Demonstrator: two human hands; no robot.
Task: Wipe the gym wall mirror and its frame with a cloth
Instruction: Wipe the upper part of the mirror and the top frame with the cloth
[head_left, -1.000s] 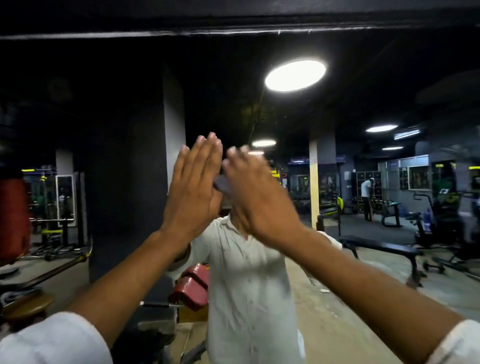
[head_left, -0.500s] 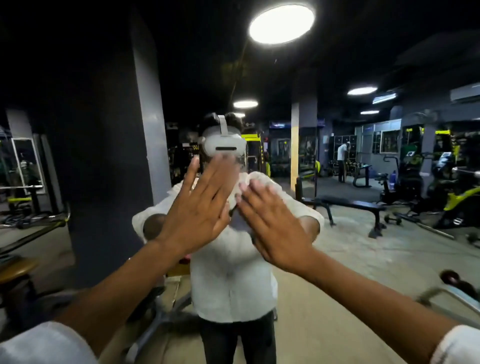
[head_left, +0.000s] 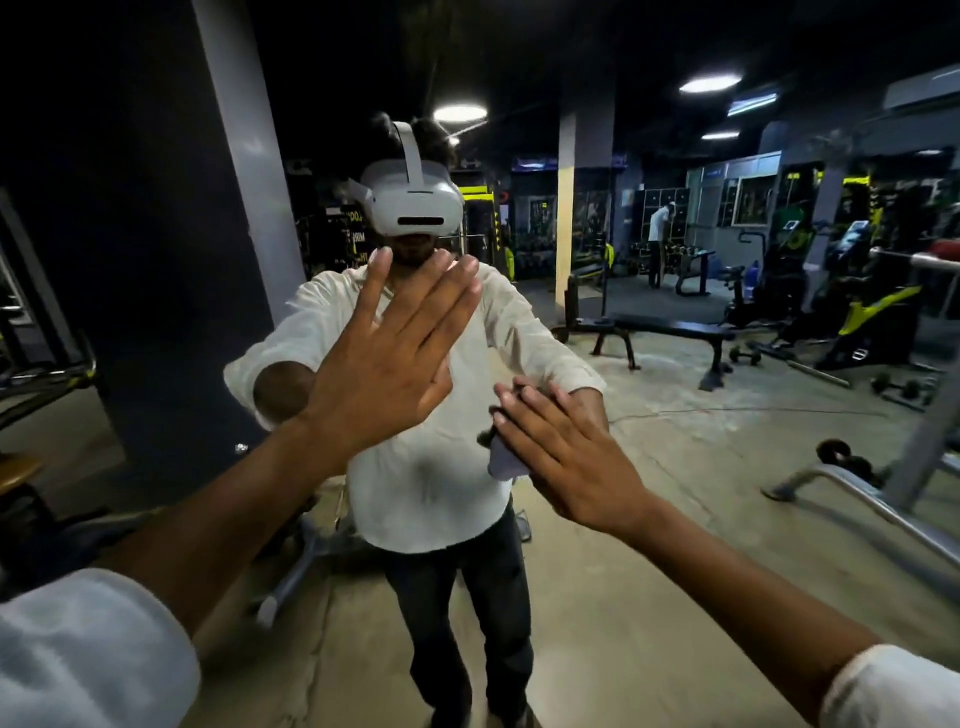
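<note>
Since half a second ago the two hands have parted. The right hand (head_left: 561, 447) has slid down and to the right, and now sits just right of the frame's centre. The left hand (head_left: 384, 358) has stayed higher, left of centre, and the view takes in more of the floor.

The left hand has its palm turned to the mirror (head_left: 675, 467), fingers straight and slightly fanned, and holds nothing. Whether the palm touches the glass cannot be told. The right hand lies flat with its fingers straight and close together, pressing the cloth (head_left: 504, 460) against the glass rather than gripping it. Only a pale corner of the cloth shows, at the hand's lower left edge, and the rest is hidden under the palm. White sleeves (head_left: 88, 649) fill the two lower corners of the frame.

In the glass stands the person's reflection (head_left: 431, 493), in a white shirt and dark trousers, wearing a white headset (head_left: 415, 200) in the upper middle. A grey pillar (head_left: 249, 156) rises at the upper left. A black bench (head_left: 670, 330) stands on the concrete floor at the right, with yellow and black gym machines (head_left: 872, 312) beyond it. A round ceiling light (head_left: 460, 113) glows above the headset.
</note>
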